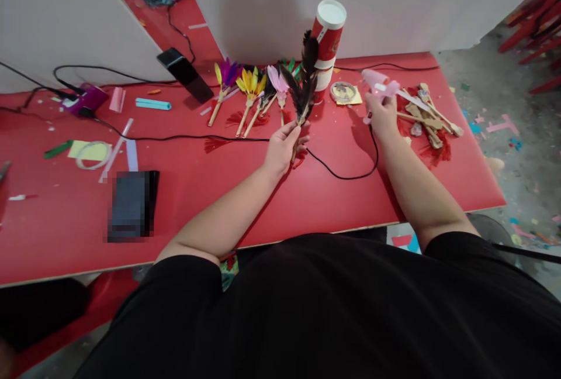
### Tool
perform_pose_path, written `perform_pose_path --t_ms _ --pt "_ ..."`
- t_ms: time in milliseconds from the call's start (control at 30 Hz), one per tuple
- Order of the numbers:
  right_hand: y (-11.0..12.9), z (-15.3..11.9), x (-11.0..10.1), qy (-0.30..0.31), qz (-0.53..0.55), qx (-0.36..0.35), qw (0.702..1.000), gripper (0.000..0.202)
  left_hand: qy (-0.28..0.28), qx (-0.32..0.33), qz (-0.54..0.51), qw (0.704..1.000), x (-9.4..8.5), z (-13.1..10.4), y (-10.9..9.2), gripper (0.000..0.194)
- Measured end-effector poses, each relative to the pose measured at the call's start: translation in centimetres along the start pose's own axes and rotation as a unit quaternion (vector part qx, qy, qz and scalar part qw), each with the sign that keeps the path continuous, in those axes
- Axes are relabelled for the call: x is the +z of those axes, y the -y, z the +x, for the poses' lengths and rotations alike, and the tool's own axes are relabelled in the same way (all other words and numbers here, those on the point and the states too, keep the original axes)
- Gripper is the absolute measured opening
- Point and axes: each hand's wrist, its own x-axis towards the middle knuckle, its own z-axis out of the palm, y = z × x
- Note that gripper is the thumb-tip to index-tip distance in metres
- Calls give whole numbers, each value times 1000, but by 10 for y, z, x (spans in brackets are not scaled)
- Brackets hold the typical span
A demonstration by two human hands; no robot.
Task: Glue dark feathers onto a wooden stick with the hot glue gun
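Observation:
My left hand [286, 146] is closed around the wooden handle of a feather fan [307, 83] with dark brown-black feathers, held upright above the table. A pink hot glue gun [379, 84] sits in my right hand [384, 114], its fingers wrapped round the grip. A pale glue stick [415, 100] seems to stick out of its back, and a black cord [346, 178] runs from it across the table. Beyond my left hand lie several more feather fans, among them a yellow one [251, 88], a purple one [227, 75] and a pink one [279, 82].
Stacked red-and-white paper cups [328, 40] stand by the wall. A pile of wooden sticks [432, 119] with red tassels lies at the right end of the red table [350, 209]. Leftward are a phone [186, 76], a purple power strip [85, 98] and a blurred dark object [131, 206].

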Motion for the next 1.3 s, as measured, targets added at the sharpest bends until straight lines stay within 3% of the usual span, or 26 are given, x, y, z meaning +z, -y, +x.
perform_pose_path --t_ms 67,133,267,333,400,500,700,1000,1300 --pt "6 -8 16 -20 56 5 998 85 -22 12 -5 1000 -5 7 -5 20" --pt "14 -27 31 -2 96 18 995 91 -41 17 -6 999 -10 14 -8 17" --pt "24 -77 46 104 136 13 985 88 -61 0 1 998 -16 18 -7 13" --pt "26 -93 44 194 106 13 975 78 -56 3 19 998 -17 17 -4 16" --pt "29 -99 40 260 73 6 963 70 -44 12 50 998 -18 14 -1 21" --pt "33 -95 34 305 47 -3 951 58 -25 20 83 996 -19 9 2 26" --pt "35 -90 28 303 38 6 952 54 -8 32 72 997 -20 4 4 28" --pt "41 -89 27 354 19 5 935 51 -24 23 75 997 -26 8 12 37" --pt "48 -91 30 341 15 -1 940 56 -21 29 64 997 -23 7 10 27"
